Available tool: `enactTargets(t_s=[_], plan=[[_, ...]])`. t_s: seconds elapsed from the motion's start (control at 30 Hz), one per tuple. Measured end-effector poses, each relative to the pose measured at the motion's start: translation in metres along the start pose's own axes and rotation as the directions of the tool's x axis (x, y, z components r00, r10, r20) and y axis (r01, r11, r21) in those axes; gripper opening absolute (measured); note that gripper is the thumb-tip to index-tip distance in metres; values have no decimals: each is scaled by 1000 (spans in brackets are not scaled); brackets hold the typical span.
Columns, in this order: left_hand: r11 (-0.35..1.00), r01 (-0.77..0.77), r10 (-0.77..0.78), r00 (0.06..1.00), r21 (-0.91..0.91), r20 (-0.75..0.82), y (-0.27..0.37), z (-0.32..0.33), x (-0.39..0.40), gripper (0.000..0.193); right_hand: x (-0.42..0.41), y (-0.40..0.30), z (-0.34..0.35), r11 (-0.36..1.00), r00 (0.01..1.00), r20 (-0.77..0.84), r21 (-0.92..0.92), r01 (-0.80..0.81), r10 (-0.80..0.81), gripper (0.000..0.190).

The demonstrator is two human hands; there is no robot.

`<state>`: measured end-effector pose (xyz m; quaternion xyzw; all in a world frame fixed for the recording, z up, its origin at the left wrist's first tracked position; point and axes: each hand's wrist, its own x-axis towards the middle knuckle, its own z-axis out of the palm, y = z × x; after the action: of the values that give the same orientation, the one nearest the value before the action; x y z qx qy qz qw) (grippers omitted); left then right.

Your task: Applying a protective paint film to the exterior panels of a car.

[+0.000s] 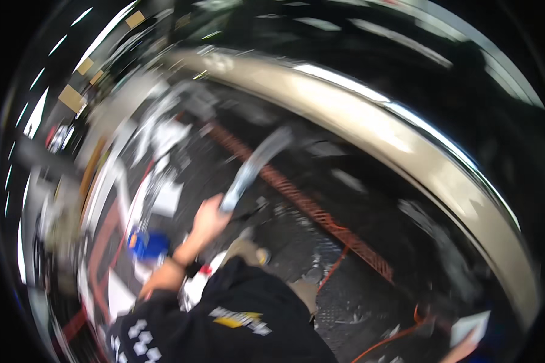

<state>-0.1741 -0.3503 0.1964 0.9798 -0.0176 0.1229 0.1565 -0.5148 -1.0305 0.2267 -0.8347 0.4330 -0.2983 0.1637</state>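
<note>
My left hand point(211, 215) is closed around one end of a pale, translucent flexible strip point(252, 168), which extends away over the dark floor and looks blurred by motion. At the lower right edge, my right hand point(464, 348) grips a flat, light-coloured sheet or card point(471, 327); only part of this hand shows. A long, glossy beige panel point(368, 113), apparently part of a vehicle body, curves across the view beyond both hands. Neither hand touches it.
A reddish slotted rail point(299, 195) lies across the dark floor point(295, 254). An orange cord point(390, 338) runs near the lower right. At left are a blurred blue object point(150, 245), crumpled clear film point(156, 181) and a white sheet point(167, 198).
</note>
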Motion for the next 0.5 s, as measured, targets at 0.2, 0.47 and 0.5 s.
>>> enactTargets(t_s=[0.2, 0.47, 0.5], plan=[[684, 597, -607, 784, -418, 127, -177, -13, 49, 28, -233, -38, 205, 998, 883, 467, -68, -16, 46, 43], [941, 211, -114, 934, -266, 338, -223, -16, 114, 41, -394, -324, 293, 899, 572, 789, 393, -193, -223, 26], [880, 396, -335, 908, -260, 250, -265, -5, 120, 33, -403, -350, 293, 907, 572, 791, 380, -183, -217, 29]])
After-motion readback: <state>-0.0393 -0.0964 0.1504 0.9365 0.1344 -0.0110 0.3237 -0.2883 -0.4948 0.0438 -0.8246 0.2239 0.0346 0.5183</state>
